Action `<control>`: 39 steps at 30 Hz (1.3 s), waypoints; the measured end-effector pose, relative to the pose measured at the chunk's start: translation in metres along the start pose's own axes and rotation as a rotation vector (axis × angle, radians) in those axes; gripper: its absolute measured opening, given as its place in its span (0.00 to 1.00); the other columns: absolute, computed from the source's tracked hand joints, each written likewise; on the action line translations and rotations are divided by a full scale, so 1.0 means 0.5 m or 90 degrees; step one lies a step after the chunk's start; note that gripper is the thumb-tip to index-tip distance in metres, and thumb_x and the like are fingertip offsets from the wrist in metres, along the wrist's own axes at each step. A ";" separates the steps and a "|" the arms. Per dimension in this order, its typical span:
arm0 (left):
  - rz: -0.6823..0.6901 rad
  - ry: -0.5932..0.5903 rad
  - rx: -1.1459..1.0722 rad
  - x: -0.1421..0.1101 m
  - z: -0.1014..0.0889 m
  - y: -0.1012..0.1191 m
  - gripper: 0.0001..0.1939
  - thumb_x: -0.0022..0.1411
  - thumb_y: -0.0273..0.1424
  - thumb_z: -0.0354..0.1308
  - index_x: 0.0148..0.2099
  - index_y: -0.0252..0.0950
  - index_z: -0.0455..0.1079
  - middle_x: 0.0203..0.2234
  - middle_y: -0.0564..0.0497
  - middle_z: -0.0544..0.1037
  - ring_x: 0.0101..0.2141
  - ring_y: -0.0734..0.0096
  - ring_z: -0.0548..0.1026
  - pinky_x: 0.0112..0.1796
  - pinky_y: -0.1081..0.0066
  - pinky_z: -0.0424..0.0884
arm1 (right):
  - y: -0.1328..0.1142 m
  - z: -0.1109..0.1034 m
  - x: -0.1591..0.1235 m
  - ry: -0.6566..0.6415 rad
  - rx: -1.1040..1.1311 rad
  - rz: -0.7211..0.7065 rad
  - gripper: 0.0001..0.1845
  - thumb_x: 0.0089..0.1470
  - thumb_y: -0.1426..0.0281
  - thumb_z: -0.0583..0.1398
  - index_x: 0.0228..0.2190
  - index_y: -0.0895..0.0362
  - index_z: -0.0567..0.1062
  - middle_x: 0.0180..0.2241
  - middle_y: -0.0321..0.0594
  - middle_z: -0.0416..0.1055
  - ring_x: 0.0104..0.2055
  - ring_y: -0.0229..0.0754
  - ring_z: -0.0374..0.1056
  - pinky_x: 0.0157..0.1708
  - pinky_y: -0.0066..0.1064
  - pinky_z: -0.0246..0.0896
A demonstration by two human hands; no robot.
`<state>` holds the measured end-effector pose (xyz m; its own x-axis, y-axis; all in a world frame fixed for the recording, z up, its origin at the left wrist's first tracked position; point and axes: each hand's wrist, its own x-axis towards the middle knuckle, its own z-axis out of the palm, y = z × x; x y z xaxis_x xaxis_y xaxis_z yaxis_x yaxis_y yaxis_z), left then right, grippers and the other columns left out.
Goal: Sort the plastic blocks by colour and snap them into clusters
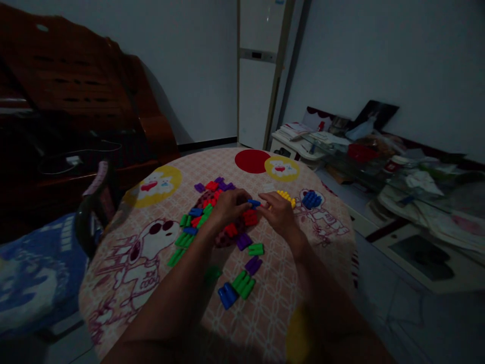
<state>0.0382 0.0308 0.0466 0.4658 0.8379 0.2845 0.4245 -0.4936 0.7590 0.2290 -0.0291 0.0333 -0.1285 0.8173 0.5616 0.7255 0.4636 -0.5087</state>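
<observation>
Over the middle of the round table, a small blue toy block (253, 203) sits between the fingertips of both hands. My left hand (232, 203) pinches its left end, and my right hand (279, 211) has thumb and finger closed at its right end. Beneath and beside my left hand lies a loose pile of green blocks (186, 238), red blocks (212, 186) and purple blocks (199, 187). Yellow blocks (287, 198) stand in a group just beyond my right hand, with a cluster of blue blocks (311, 199) farther right.
A patterned cloth covers the table (280, 283). Nearer me are a green block (243, 284) and another blue block (227, 295). A chair with a blue cushion (41, 273) stands left, a wooden bench (76, 86) behind it. Right is a cluttered glass-topped cabinet (364, 167).
</observation>
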 end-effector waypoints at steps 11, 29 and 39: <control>-0.016 0.041 -0.091 -0.004 0.046 0.016 0.12 0.53 0.32 0.62 0.41 0.37 0.72 0.28 0.51 0.80 0.29 0.66 0.78 0.29 0.71 0.70 | -0.027 0.007 -0.009 -0.153 -0.212 0.000 0.13 0.59 0.74 0.59 0.47 0.58 0.73 0.43 0.49 0.74 0.46 0.50 0.70 0.45 0.38 0.64; -0.065 0.032 -0.241 -0.004 0.015 0.015 0.13 0.55 0.36 0.61 0.41 0.34 0.74 0.26 0.49 0.80 0.26 0.66 0.78 0.31 0.67 0.76 | 0.234 -0.196 -0.090 0.140 -0.422 0.504 0.11 0.46 0.73 0.59 0.27 0.61 0.83 0.32 0.57 0.80 0.36 0.53 0.76 0.38 0.37 0.64; -0.054 0.081 -0.206 -0.002 -0.016 -0.003 0.18 0.53 0.42 0.63 0.40 0.32 0.76 0.29 0.47 0.81 0.28 0.66 0.78 0.31 0.70 0.74 | 0.248 -0.165 -0.080 0.178 -0.343 0.513 0.19 0.54 0.69 0.53 0.29 0.64 0.83 0.24 0.53 0.77 0.33 0.49 0.73 0.34 0.32 0.60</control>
<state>0.0306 0.0326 0.0497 0.3305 0.9052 0.2673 0.1803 -0.3385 0.9235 0.3797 -0.0326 0.0015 0.6482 0.6772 0.3484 0.7437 -0.4646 -0.4807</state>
